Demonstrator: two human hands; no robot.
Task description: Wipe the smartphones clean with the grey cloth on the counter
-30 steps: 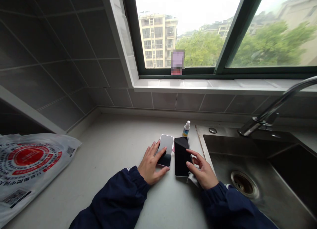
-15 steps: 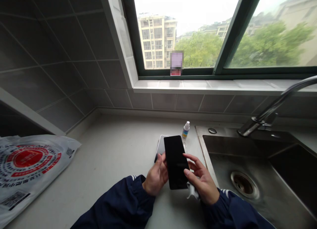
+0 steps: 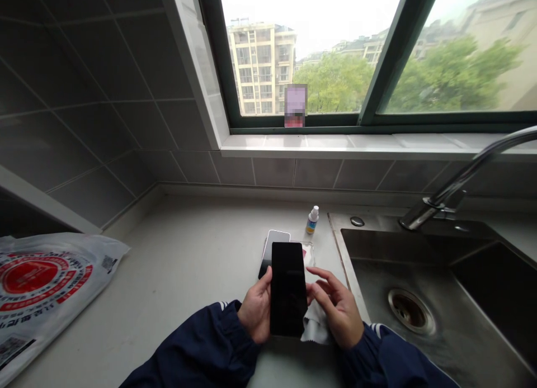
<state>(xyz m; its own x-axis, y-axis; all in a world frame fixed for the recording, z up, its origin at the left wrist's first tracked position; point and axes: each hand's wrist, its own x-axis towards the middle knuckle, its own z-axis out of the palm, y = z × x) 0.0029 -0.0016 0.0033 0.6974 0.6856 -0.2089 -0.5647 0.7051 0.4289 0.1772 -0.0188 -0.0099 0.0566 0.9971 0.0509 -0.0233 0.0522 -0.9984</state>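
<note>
A black-screened smartphone (image 3: 288,290) is upright in my left hand (image 3: 255,310), whose thumb lies along its left edge while the other fingers go behind it. My right hand (image 3: 339,310) is just right of the phone, its fingers bent around a light grey cloth (image 3: 316,323) that hangs below them. Whether its fingertips touch the phone's edge I cannot tell. Behind the phone, on the counter, lies a second phone-like slab (image 3: 277,240) with a pale rim, partly covered from view. A clear phone case (image 3: 309,252) or similar flat piece shows beside it.
A small white bottle (image 3: 312,220) with a blue and yellow label stands near the sink's edge. The steel sink (image 3: 342,248) and faucet (image 3: 444,192) are at the right. On the counter (image 3: 188,254), a printed plastic bag (image 3: 50,287) lies far left. A window sill (image 3: 319,145) runs behind.
The phone has shifted left and down and now stands straighter. My right hand has come off its right side, and more of the cloth shows. The view has turned slightly.
</note>
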